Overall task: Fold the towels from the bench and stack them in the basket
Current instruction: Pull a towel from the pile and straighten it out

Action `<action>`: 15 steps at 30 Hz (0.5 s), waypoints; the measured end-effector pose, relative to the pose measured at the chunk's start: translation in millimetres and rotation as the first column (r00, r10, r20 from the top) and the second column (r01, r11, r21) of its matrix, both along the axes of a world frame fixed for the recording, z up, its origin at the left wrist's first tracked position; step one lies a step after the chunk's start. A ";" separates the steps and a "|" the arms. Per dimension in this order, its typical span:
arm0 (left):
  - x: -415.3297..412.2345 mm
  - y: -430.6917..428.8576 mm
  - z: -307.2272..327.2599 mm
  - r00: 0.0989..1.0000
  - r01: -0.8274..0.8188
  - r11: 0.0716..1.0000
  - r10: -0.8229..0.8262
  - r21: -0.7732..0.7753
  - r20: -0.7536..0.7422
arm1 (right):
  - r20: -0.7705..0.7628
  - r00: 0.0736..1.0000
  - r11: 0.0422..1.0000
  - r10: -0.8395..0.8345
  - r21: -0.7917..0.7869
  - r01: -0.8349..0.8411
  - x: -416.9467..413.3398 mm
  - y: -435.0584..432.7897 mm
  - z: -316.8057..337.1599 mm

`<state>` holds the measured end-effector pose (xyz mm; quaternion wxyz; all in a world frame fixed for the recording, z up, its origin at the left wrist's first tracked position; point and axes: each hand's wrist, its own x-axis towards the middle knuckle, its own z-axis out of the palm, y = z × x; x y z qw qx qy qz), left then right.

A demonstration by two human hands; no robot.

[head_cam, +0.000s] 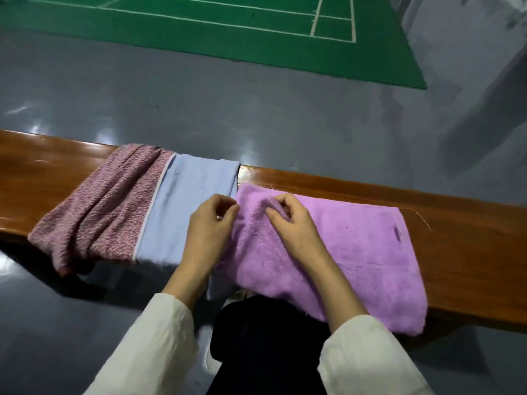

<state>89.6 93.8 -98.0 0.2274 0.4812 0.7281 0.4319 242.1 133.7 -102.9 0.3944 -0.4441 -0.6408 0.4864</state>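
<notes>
Both grips narrow on purple towel [356,246]: left hand [209,226] at edge, right hand [293,223] beside.

The bench [462,223] is wood under a glossy varnish, smooth and reflective. Of the 3 towels, the purple towel [356,252] is thick, fluffy plush with a matt nap, the blue towel [182,201] is thin, flat, smooth cloth, and the pink towel [108,206] is coarse, nubbly terry. The grey floor [199,104] is glossy with soft reflections, the green court [228,35] matt. The sleeves [148,352] are crinkled, matt white cloth.
</notes>
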 end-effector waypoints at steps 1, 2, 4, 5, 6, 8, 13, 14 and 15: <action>-1.3 8.4 -3.8 0.998 -0.023 1.000 0.022 -0.018 -0.052 | 0.027 0.999 1.000 0.022 -0.010 -0.022 -3.7 7.2 -3.4; -2.1 17.5 -8.5 0.995 -0.032 0.998 0.028 -0.045 -0.095 | 0.052 0.998 0.999 0.039 -0.022 -0.038 -6.7 13.5 -8.5; -1.6 33.7 -16.0 0.983 -0.036 0.993 0.016 -0.108 -0.185 | 0.077 0.996 0.998 0.046 -0.047 -0.042 -11.1 22.9 -20.6; -1.0 39.9 -18.2 0.975 -0.039 0.990 0.008 -0.137 -0.223 | 0.081 0.996 0.998 0.043 -0.056 -0.039 -12.1 25.5 -26.6; -1.4 45.5 -20.4 0.968 -0.045 0.985 0.002 -0.164 -0.251 | 0.071 0.997 0.998 0.036 -0.061 -0.031 -12.0 27.1 -32.1; -2.5 53.9 -20.4 0.962 -0.054 0.974 -0.009 -0.221 -0.273 | 0.024 0.999 0.997 0.026 -0.076 -0.024 -11.3 28.0 -37.4; -1.0 62.3 -8.7 0.976 0.047 0.959 -0.104 -0.280 -0.194 | -0.063 0.998 0.998 0.024 -0.063 -0.028 -11.7 24.6 -33.4; 1.6 62.0 -5.5 0.979 0.065 0.967 -0.110 -0.245 -0.171 | -0.095 0.995 0.998 0.021 -0.057 -0.026 -10.8 23.2 -31.1; 4.5 61.1 -2.1 0.985 0.077 0.977 -0.105 -0.198 -0.134 | -0.123 0.992 0.998 0.016 -0.054 -0.023 -9.1 21.8 -28.1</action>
